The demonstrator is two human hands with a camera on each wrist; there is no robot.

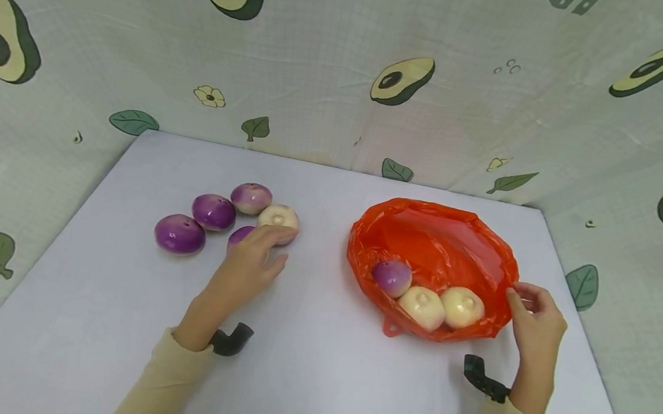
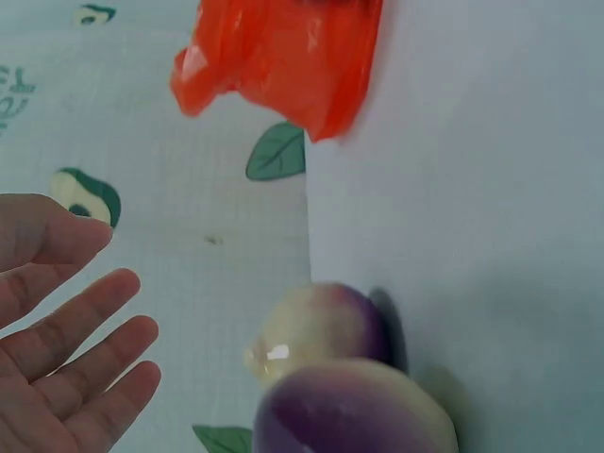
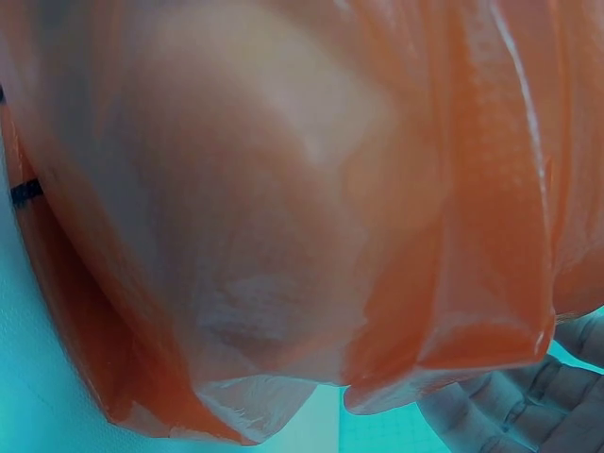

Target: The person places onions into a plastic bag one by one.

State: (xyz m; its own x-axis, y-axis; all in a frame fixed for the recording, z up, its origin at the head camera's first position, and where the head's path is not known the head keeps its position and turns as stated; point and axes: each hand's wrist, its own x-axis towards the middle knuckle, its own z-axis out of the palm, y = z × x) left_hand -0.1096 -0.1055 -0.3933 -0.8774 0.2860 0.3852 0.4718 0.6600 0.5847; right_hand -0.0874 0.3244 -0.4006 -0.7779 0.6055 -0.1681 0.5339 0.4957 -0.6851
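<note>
A red plastic bag (image 1: pixel 442 244) lies with its mouth wide on the right side of the table. Inside sit a purple turnip (image 1: pixel 392 278) and two pale-side-up turnips (image 1: pixel 462 307). My right hand (image 1: pixel 538 323) pinches the bag's right rim between thumb and finger; in the right wrist view the bag (image 3: pixel 283 236) hides part of that hand. On the left is a group of several turnips, among them a purple one (image 1: pixel 180 234) and a pale-side-up one (image 1: pixel 278 216). Over the near side of this group hovers my left hand (image 1: pixel 244 266), fingers spread and holding nothing in the left wrist view.
The white table (image 1: pixel 315 379) meets a hanging cloth (image 1: pixel 321 66) printed with avocados and leaves at its back and sides. Table surface lies between the turnip group and the bag. A black wrist mount (image 1: pixel 231 339) sticks out from the left wrist.
</note>
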